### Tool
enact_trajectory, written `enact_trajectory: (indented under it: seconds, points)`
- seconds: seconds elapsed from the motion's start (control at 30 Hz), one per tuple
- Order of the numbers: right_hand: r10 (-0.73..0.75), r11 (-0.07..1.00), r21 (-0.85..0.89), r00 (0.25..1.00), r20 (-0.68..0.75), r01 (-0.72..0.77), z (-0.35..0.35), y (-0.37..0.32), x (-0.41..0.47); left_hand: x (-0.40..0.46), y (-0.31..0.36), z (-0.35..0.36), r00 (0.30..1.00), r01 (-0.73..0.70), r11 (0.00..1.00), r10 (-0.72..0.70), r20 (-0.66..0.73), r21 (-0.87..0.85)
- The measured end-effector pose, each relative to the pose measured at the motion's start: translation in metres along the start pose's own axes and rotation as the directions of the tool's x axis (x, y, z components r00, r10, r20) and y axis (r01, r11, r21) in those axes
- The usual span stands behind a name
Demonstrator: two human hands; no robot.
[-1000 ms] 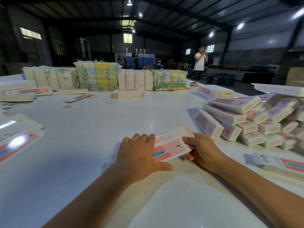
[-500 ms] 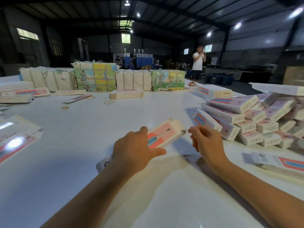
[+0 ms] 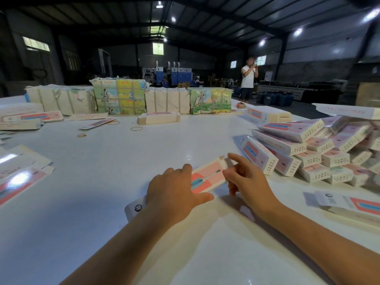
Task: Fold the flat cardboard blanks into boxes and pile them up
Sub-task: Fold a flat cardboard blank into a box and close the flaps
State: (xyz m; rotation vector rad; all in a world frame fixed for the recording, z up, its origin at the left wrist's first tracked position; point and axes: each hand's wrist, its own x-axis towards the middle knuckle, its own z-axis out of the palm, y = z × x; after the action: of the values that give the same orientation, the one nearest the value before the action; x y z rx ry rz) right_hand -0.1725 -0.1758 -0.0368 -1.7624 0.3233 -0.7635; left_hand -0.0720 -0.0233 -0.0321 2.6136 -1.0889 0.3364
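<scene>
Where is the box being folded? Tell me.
Head view, low centre: the box sits between the left hand and right hand, just left of the pile of folded boxes.

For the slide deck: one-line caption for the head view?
Left hand holds a pink box while right hand works its end flap.

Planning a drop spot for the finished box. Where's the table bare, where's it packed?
Bare: the wide middle of the table, between the flat blanks at left and the pile of folded boxes at right; also the near edge around both forearms. Crowded: right side, left edge, far edge with wrapped bundles.
</scene>
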Motion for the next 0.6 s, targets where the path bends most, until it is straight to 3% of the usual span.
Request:
enact_trajectory:
  seconds: [0.33, 0.6]
  points:
    - [-0.119, 0.965, -0.233, 0.993, 0.026, 0.122, 0.0032, 0.0015, -0.0045, -0.0029, 0.0058, 0.0007, 0.998, -0.037, 0.998, 0.039, -0.045, 0.049]
    - [-0.315, 0.828, -0.481, 0.949, 0.026, 0.288, -0.0012, 0.0015, -0.004, -0.0053, 0.006, -0.002, 0.995, -0.055, 0.998, 0.055, -0.084, 0.008]
